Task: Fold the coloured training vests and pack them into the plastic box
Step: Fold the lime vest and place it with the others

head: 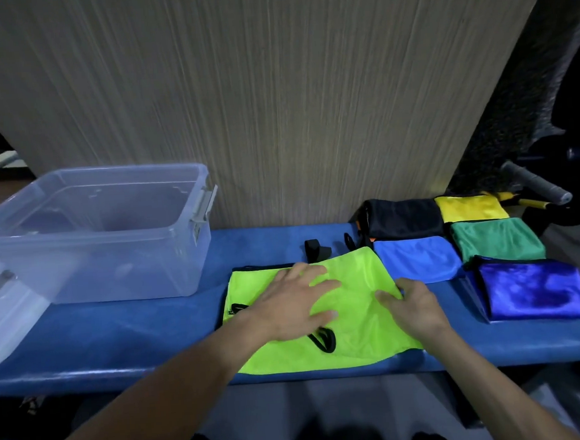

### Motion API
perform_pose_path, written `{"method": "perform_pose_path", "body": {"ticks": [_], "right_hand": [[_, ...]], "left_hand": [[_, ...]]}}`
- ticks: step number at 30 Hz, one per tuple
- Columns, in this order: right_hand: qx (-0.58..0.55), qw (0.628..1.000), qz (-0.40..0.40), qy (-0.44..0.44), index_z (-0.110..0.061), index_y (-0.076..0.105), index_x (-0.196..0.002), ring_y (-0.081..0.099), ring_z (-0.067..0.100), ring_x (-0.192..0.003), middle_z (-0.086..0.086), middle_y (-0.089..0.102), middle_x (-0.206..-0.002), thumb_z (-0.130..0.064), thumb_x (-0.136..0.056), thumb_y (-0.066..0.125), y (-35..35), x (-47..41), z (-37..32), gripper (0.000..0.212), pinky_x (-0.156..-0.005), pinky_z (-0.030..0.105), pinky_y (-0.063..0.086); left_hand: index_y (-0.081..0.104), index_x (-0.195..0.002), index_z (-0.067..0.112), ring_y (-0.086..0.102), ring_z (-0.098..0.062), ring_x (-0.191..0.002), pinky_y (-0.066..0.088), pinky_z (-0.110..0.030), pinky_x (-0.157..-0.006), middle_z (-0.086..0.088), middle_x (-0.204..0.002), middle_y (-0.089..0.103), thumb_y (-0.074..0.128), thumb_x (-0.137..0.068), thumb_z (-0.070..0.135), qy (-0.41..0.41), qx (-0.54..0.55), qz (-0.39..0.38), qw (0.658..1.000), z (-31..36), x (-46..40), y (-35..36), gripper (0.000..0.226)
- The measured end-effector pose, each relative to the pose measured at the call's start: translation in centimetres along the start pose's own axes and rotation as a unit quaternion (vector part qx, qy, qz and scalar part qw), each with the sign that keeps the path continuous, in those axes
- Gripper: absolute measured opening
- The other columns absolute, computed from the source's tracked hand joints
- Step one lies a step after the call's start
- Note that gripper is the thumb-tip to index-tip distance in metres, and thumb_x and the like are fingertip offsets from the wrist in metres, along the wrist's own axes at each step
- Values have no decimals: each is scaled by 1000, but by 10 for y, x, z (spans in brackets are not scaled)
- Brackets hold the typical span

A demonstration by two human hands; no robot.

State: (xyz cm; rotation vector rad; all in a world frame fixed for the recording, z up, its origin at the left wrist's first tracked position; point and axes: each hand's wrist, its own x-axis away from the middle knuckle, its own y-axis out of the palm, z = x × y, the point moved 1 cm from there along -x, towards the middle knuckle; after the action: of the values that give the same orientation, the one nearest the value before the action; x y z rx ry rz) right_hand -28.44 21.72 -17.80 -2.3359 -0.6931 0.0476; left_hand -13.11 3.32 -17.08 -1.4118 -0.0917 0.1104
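Dim scene, brightest on the wood panel (273,100) at centre. Around that panel the corners fall nearly black, edges bend from wide-angle distortion, and detail looks soft.

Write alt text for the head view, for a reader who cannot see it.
Two bare hands, left hand flat and right hand at its edge, press a lime green vest on a blue bench. An empty clear plastic box stands left; five folded vests lie right.

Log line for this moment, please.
step: folding lime vest | left hand flat on it | right hand pinching edge | box empty
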Motion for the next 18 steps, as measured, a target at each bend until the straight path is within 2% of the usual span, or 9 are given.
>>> {"method": "perform_pose_path", "body": {"ticks": [2, 4, 6, 9, 10, 13, 14, 18], "right_hand": [[-65, 998, -16, 15, -11, 69, -90, 71, 31, -83, 11, 73, -87, -30, -93, 71, -1, 3, -2, 20, -79, 48, 59], [-98, 995, -24, 19, -12, 70, -91, 72, 30, -85, 10, 74, -90, -28, -94, 71, -3, 6, -5, 16, -82, 49, 59], [-121, 992, -31, 19, -12, 70, -91, 72, 29, -84, 9, 75, -90, -25, -95, 71, -5, 9, -7, 14, -81, 47, 60], [-150, 987, -50, 26, -12, 70, -96, 73, 28, -85, 9, 75, -93, -23, -95, 70, -7, 15, -10, 11, -78, 44, 60], [-160, 985, -57, 29, -12, 70, -98, 73, 27, -85, 8, 76, -94, -22, -95, 71, -6, 16, -9, 10, -79, 44, 60], [-183, 980, -73, 36, -14, 70, -103, 75, 25, -85, 6, 77, -96, -19, -93, 73, -7, 18, -10, 12, -80, 44, 61], [-191, 978, -78, 35, -13, 70, -106, 76, 25, -85, 6, 78, -96, -18, -92, 74, -6, 18, -10, 14, -80, 45, 61], [-204, 974, -91, 27, -16, 70, -105, 77, 23, -82, 3, 79, -92, -13, -92, 73, -2, 20, -14, 14, -78, 43, 62]], "left_hand": [[0, -159, 46, -17, -19, -154, -7, -53, -124, 9, -169, -15, 33, -90, 82, -29, -16, -88, 996, -2, -3, 9, 85], [-14, -155, 50, -33, -20, -149, -19, -57, -120, 10, -164, -30, 38, -78, 93, -42, 7, -147, 988, -2, -7, 10, 103], [-11, -156, 50, -27, -22, -151, -13, -59, -121, 8, -165, -26, 44, -71, 95, -39, 9, -155, 987, 2, -11, 4, 111], [7, -159, 44, -3, -24, -154, 6, -54, -124, 8, -170, -7, 41, -80, 90, -28, -9, -60, 998, 6, -19, -3, 97], [6, -160, 43, -5, -24, -155, 4, -53, -124, 8, -169, -9, 37, -82, 89, -28, -10, -50, 998, 5, -20, -2, 95], [-13, -158, 44, -28, -27, -151, -12, -57, -122, 6, -163, -33, 28, -79, 94, -48, -18, -110, 993, 1, -23, 11, 102], [-16, -157, 43, -28, -27, -151, -12, -57, -122, 5, -162, -34, 28, -78, 95, -55, -14, -110, 992, -1, -24, 13, 103], [-2, -161, 36, 2, -24, -155, 3, -52, -125, 6, -170, -6, 24, -93, 80, -79, 6, -37, 996, -5, -29, 7, 85]]}}
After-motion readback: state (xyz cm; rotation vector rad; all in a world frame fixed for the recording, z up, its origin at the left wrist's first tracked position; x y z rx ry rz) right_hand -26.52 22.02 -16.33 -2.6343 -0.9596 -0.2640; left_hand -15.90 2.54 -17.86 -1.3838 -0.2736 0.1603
